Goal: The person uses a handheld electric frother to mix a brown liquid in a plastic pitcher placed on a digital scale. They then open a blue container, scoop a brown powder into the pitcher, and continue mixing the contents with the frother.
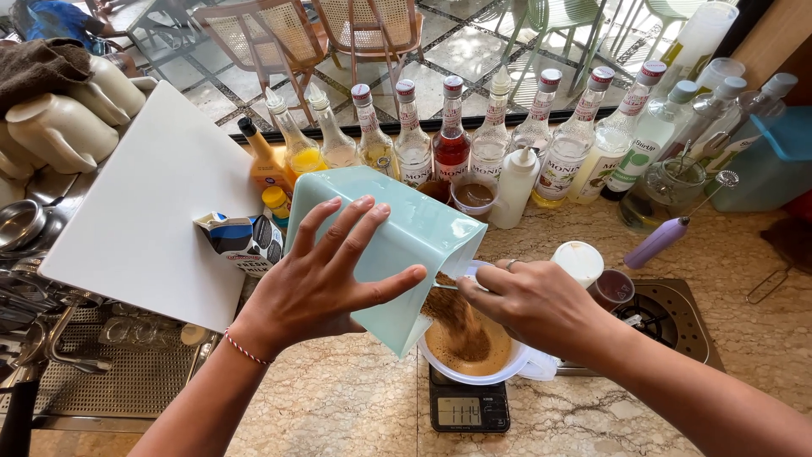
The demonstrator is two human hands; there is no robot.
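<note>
Your left hand [326, 283] clamps tilted mint-green rectangular container [397, 245]; brown powder [457, 317] spills into white bowl [448, 366]. Your right hand [533, 300] grips bowl rim.

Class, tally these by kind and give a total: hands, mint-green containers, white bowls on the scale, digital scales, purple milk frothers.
Hands: 2 (left hand, right hand)
mint-green container: 1
white bowl: 1
digital scale: 1
purple milk frother: 1
Total: 6

A pale mint rectangular container [397, 245] tilts downward, spilling brown powder [457, 322] into a white bowl [474, 372] below.
</note>
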